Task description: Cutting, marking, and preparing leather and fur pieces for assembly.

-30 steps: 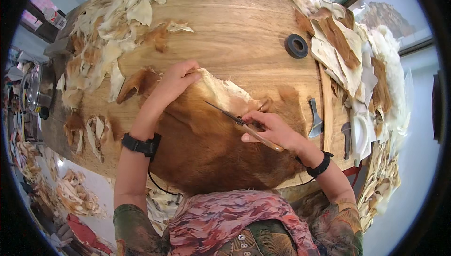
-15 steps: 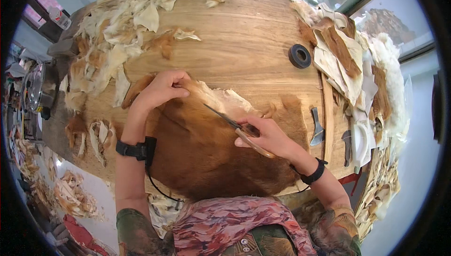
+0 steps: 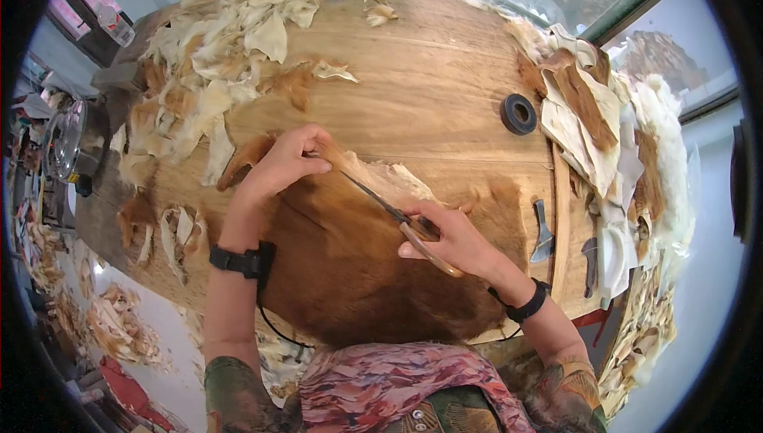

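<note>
A large brown fur pelt (image 3: 373, 290) lies over the near edge of the table, its far edge turned up to show a pale hide side (image 3: 389, 176). My left hand (image 3: 294, 159) pinches the pelt's far left edge between thumb and fingers. Scissors (image 3: 413, 230) with a tan handle are in my right hand (image 3: 457, 238), their blades pointing up and left along the pale edge, close to my left fingers. Whether the blades are fully closed is hard to make out.
Fur and hide scraps (image 3: 238, 59) are heaped at the far left of the wooden table (image 3: 413, 67). A black tape roll (image 3: 519, 114) sits at right, above a dark metal blade tool (image 3: 542, 234). More hide pieces (image 3: 584, 107) and white fur (image 3: 664, 147) line the right edge.
The scissors' tip has come nearer to my left hand and the blades look closer together. The whole view has shifted slightly, with the table appearing lower and further right.
</note>
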Tool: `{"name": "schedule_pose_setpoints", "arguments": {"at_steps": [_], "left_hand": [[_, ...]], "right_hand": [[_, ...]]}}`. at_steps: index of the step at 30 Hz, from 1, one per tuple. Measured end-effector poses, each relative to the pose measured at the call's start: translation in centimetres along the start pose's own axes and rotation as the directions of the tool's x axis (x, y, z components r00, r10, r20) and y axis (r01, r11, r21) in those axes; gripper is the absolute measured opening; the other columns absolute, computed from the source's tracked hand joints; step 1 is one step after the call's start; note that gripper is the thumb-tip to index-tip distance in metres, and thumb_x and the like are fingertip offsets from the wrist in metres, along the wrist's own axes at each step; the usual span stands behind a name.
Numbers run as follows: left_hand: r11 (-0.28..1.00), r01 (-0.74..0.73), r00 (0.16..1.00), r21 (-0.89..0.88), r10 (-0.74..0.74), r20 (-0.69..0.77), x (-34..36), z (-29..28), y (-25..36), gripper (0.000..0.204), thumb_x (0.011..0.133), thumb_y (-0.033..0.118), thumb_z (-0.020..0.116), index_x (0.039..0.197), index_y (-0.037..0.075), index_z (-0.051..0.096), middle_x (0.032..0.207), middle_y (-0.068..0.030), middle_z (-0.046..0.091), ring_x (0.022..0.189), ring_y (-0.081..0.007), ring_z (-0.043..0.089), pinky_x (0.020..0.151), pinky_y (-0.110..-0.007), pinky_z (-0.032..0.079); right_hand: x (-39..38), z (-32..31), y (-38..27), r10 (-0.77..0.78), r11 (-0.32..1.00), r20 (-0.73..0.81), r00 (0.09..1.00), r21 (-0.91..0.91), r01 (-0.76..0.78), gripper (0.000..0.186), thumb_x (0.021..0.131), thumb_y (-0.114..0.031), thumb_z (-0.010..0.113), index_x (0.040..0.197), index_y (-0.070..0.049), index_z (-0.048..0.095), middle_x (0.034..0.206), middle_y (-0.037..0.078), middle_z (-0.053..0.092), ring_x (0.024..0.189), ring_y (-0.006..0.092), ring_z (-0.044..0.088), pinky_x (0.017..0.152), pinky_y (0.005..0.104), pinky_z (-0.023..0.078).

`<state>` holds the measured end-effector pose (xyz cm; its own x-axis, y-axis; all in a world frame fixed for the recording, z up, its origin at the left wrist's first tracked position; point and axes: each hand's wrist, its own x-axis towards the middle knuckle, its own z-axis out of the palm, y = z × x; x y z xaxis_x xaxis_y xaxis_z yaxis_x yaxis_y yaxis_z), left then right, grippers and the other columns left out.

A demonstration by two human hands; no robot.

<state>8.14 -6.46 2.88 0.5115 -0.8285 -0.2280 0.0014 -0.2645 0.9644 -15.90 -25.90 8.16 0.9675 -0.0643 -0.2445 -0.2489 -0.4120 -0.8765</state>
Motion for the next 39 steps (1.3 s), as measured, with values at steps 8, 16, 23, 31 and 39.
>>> {"name": "schedule_pose_setpoints", "arguments": {"at_steps": [8, 16, 23, 31, 39], "left_hand": [[0.997, 0.022, 1.0, -0.073, -0.023, -0.02, -0.9, -0.5, 0.2, 0.04, 0.078, 0.0, 0.07, 0.114, 0.003, 0.053, 0.096, -0.0017, 0.062, 0.085, -0.0095, 0.058, 0.076, -0.023, 0.046], [0.971, -0.01, 0.995, 0.241, 0.033, -0.095, -1.1, -0.9, -0.6, 0.05, 0.074, 0.002, 0.074, 0.119, 0.002, 0.051, 0.089, -0.0018, 0.06, 0.082, -0.0093, 0.057, 0.072, -0.024, 0.046], [0.996, 0.074, 0.985, -0.05, -0.081, -0.15, -1.3, -1.3, -0.6, 0.051, 0.073, 0.004, 0.074, 0.119, 0.001, 0.052, 0.083, -0.0051, 0.061, 0.078, -0.0113, 0.058, 0.07, -0.025, 0.046], [0.999, 0.037, 0.982, -0.005, -0.037, -0.187, -2.0, -1.9, -0.6, 0.056, 0.075, 0.005, 0.075, 0.124, 0.004, 0.049, 0.089, -0.0038, 0.061, 0.083, -0.0114, 0.059, 0.074, -0.025, 0.046], [0.993, 0.095, 0.976, -0.075, -0.108, -0.19, -2.0, -1.7, -0.8, 0.061, 0.074, 0.005, 0.076, 0.127, 0.005, 0.046, 0.089, -0.0043, 0.061, 0.084, -0.0122, 0.06, 0.075, -0.026, 0.046]], "right_hand": [[2.4, 0.9, -0.5, 0.119, 0.992, 0.009, 0.993, -0.045, -0.118, 0.052, 0.078, -0.042, 0.077, 0.109, -0.003, 0.063, 0.082, 0.01, 0.064, 0.069, 0.0191, 0.059, 0.065, 0.0328, 0.048], [3.1, 1.0, 0.8, 0.009, 0.999, -0.046, 0.999, -0.041, -0.011, 0.056, 0.077, -0.046, 0.076, 0.111, -0.004, 0.063, 0.081, 0.011, 0.064, 0.068, 0.0209, 0.058, 0.064, 0.034, 0.048], [4.8, 1.1, 0.9, 0.084, 0.996, -0.019, 0.996, -0.038, -0.085, 0.061, 0.077, -0.052, 0.075, 0.112, -0.003, 0.062, 0.09, 0.011, 0.064, 0.074, 0.0207, 0.059, 0.07, 0.0334, 0.049], [4.2, 0.2, 0.4, 0.238, 0.949, 0.172, 0.956, 0.17, -0.267, 0.06, 0.08, -0.054, 0.072, 0.112, -0.004, 0.064, 0.092, 0.008, 0.064, 0.078, 0.0147, 0.058, 0.068, 0.0307, 0.048], [7.0, 1.7, -0.1, 0.11, 0.992, 0.066, 0.992, 0.052, -0.114, 0.057, 0.08, -0.053, 0.071, 0.106, -0.003, 0.066, 0.081, 0.01, 0.064, 0.073, 0.0186, 0.059, 0.067, 0.0323, 0.048]]}}
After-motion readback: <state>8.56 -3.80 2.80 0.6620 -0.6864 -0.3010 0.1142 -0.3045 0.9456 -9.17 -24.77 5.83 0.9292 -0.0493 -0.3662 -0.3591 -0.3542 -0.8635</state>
